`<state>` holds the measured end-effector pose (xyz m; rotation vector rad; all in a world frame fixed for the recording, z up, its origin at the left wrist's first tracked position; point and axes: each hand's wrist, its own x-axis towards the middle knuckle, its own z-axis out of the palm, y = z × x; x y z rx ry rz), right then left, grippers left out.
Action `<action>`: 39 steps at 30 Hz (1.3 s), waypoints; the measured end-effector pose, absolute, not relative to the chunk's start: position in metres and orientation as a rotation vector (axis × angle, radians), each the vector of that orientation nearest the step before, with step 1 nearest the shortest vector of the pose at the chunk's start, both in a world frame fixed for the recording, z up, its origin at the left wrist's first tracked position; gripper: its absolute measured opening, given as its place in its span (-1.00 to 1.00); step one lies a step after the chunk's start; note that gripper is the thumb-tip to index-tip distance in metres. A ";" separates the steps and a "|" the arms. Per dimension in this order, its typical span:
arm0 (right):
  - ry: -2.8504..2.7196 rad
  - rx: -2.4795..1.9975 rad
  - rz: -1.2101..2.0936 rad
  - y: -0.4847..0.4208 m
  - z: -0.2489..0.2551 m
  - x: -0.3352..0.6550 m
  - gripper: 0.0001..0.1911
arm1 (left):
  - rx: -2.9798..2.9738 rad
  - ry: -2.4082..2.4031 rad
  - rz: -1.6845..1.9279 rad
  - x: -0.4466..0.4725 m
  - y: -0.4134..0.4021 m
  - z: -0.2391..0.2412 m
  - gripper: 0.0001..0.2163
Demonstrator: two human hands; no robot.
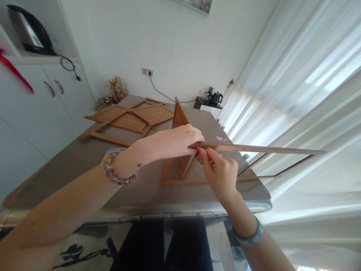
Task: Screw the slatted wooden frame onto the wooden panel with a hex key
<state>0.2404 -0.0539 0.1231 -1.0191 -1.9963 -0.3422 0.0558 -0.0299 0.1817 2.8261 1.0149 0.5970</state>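
A wooden frame (262, 149) stands on its side at the front of the table and reaches out past the right edge. A wooden panel (178, 117) rises across its left end. My left hand (186, 139) reaches over the top rail near the panel, with its fingers closed around the joint and partly hidden. Just below that rail, my right hand (221, 169) is closed in a pinch, thumb and fingertips against the wood. Whatever may be between those fingertips is too small or too covered to make out.
More wooden frames and panels (121, 119) lie at the table's (141, 199) back left. A small pile of hardware (153, 128) sits beside them. A phone (113, 150) is partly covered by my left forearm. White curtains (304, 113) hang on the right.
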 end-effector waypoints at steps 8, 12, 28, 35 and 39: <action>-1.576 -0.897 0.962 -0.065 0.117 0.212 -0.47 | 2.788 0.953 0.658 0.057 -0.028 0.182 -0.71; -1.450 -0.916 0.892 -0.065 0.108 0.204 -0.57 | 2.819 0.947 0.665 0.055 -0.022 0.176 -0.77; -1.736 -0.496 -0.481 -0.024 0.088 0.228 -0.88 | 2.861 0.897 0.622 0.052 -0.017 0.174 -0.83; -1.858 -0.393 -0.519 -0.023 0.093 0.236 -0.86 | 2.874 0.885 0.628 0.053 -0.013 0.171 -0.83; -1.995 -0.332 -0.545 -0.023 0.093 0.251 -0.70 | 2.860 0.894 0.619 0.052 -0.015 0.173 -0.88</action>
